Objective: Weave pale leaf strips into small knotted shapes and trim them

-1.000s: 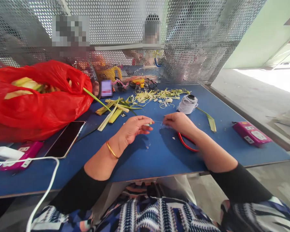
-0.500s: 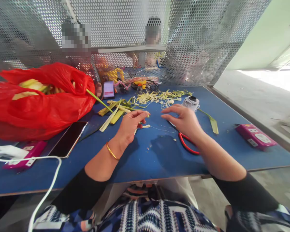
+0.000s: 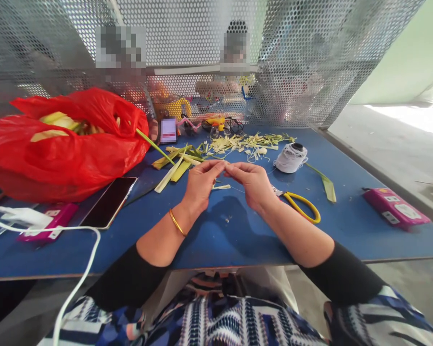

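Bulging on the blue tabletop [image 3: 202,247], a red plastic bag [image 3: 75,166] holds pale yellow-green stalks [image 3: 59,120] – the left hand [image 3: 199,186] and right hand [image 3: 255,186] meet, fingertips pinched together, on something too small to tell, with a pale leaf strip [image 3: 222,187] just beside the left hand

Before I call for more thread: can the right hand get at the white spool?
Probably yes: the white spool stands close beyond the right hand, nothing seen between; its fingertips, now meeting the left hand's, would leave those.
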Available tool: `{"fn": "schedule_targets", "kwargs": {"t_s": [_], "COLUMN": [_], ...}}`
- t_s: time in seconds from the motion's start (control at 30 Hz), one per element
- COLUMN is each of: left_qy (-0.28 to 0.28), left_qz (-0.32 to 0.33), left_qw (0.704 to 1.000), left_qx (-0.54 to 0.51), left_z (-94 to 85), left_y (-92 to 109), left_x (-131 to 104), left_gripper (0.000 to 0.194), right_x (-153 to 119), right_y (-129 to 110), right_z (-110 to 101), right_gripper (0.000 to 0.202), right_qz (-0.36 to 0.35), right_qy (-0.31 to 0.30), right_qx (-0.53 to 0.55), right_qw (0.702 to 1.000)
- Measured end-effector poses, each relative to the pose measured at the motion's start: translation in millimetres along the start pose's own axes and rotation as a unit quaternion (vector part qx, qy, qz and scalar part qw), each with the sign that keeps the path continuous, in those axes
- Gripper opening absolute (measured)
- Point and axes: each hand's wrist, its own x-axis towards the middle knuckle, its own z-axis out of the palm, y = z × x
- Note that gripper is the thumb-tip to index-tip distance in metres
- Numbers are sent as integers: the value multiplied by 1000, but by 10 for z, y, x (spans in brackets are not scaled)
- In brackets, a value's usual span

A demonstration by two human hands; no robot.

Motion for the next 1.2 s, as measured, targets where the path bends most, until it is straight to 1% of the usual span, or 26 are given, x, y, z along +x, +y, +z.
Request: {"fn": "schedule_targets", "kwargs": {"t_s": [0.1, 0.17, 0.23, 0.27, 0.3, 0.33, 0.37, 0.4, 0.43, 0.47, 0.53, 0.6, 0.63, 0.67, 0.7, 0.73, 0.77, 0.83, 0.87, 0.9, 0.97, 1.03, 1.1, 1.2], "left_qy": [-6, -17, -25, -32, -35, -45, -64, -85, -114, -143, -178, -194, -195, -192, -186, -175, -161, -117, -104, -89, -77, -80, -92, -116], "left_qz": [-13, -16, -3, 18, 46, 73, 85, 82, 60, 43, 14, 9, 6, 6, 7, 8, 7, -4, -23, -39, -61, -77, -92, -95], "left_qw": [1000, 998, 991, 981, 964, 938, 903, 869, 840, 817, 782, 750, 741, 742, 756, 786, 824, 913, 943, 963, 980, 984, 982, 978], "left_qx": [21, 60, 133, 191, 258, 335, 415, 480, 528, 557, 597, 633, 643, 642, 628, 593, 543, 390, 315, 252, 175, 142, 136, 148], "left_z": [-11, -50, -140, -205, -279, -357, -429, -488, -527, -543, -513, -443, -411, -389, -377, -373, -376, -380, -376, -366, -331, -290, -254, -218], "left_y": [-8, 8, 45, 67, 91, 113, 132, 146, 153, 154, 133, 93, 71, 49, 29, 14, 5, 4, 12, 23, 45, 62, 71, 86], "left_x": [-8, 18, 92, 145, 204, 262, 313, 354, 379, 390, 375, 342, 330, 324, 323, 328, 335, 344, 342, 335, 305, 265, 225, 176], "left_gripper": [12, 18, 27, 29, 29, 28, 28, 29, 30, 30, 26, 18, 15, 14, 14, 16, 19, 23, 24, 25, 27, 27, 24, 22], "right_x": [11, 30, 68, 95, 127, 160, 194, 226, 254, 276, 302, 307, 305, 302, 300, 299, 299, 301, 303, 302, 295, 272, 236, 175], "right_y": [107, 142, 143, 135, 123, 112, 103, 98, 96, 99, 112, 126, 130, 131, 128, 120, 108, 70, 45, 18, -40, -91, -128, -148], "right_z": [11, -10, -67, -106, -148, -190, -229, -263, -288, -307, -323, -322, -319, -316, -315, -316, -321, -337, -349, -360, -380, -387, -375, -333], "right_gripper": [26, 23, 18, 16, 15, 13, 13, 13, 13, 14, 16, 17, 17, 18, 18, 18, 19, 18, 17, 17, 15, 14, 14, 13], "right_qz": [-12, -23, -53, -76, -101, -124, -141, -152, -157, -159, -155, -149, -147, -144, -140, -136, -131, -125, -125, -126, -127, -119, -111, -101], "right_qy": [7, 10, 23, 33, 45, 57, 67, 73, 75, 74, 68, 59, 55, 51, 49, 49, 50, 53, 55, 54, 41, 8, -34, -81], "right_qx": [33, 35, 8, -13, -35, -54, -68, -80, -91, -102, -121, -130, -132, -133, -135, -137, -136, -127, -119, -111, -98, -93, -95, -110], "right_qw": [999, 999, 998, 996, 993, 989, 985, 982, 980, 979, 978, 978, 979, 979, 980, 980, 981, 983, 984, 984, 986, 988, 989, 985]}}
